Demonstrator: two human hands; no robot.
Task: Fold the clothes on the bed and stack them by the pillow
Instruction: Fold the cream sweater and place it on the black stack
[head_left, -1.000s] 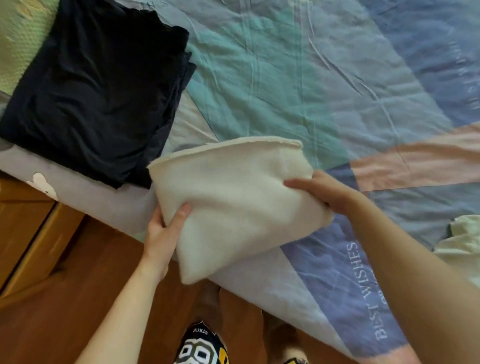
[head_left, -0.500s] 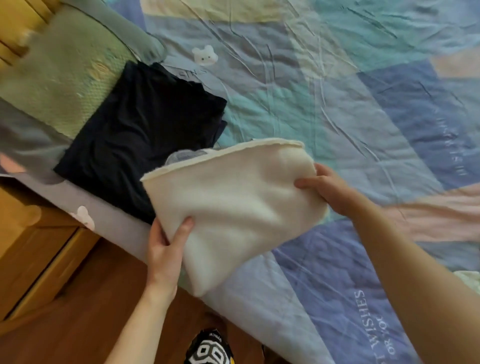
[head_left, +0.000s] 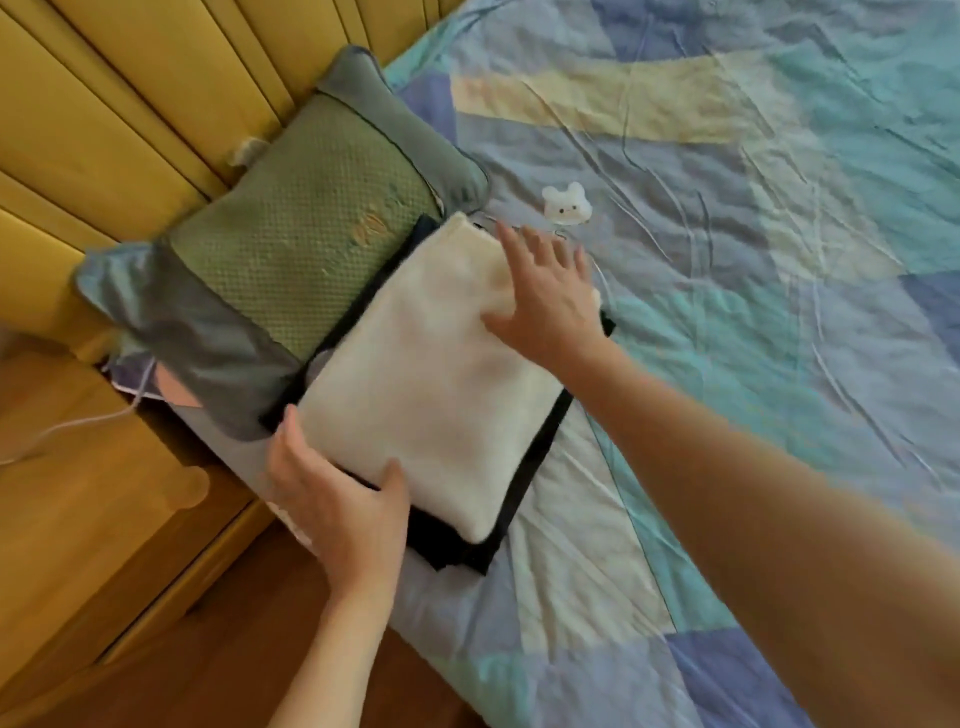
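Observation:
A folded cream-white garment (head_left: 431, 384) lies flat on top of a folded dark navy garment (head_left: 535, 462), whose edges show around it. The stack sits on the bed right beside the green and grey pillow (head_left: 291, 249). My left hand (head_left: 332, 499) holds the near left corner of the white garment, thumb on top and fingers at its edge. My right hand (head_left: 545, 296) lies flat with spread fingers on the far right part of the white garment.
The bed is covered by a patchwork quilt (head_left: 727, 260) in blue, teal and cream with a small bear print (head_left: 567, 205). A yellow padded headboard (head_left: 130, 104) stands behind the pillow. A wooden nightstand (head_left: 78, 519) and a white cable (head_left: 78, 421) are at the left.
Both hands carried the white garment from the bed's near edge onto the dark folded garment by the pillow. My right hand let go of its edge and now lies flat on it.

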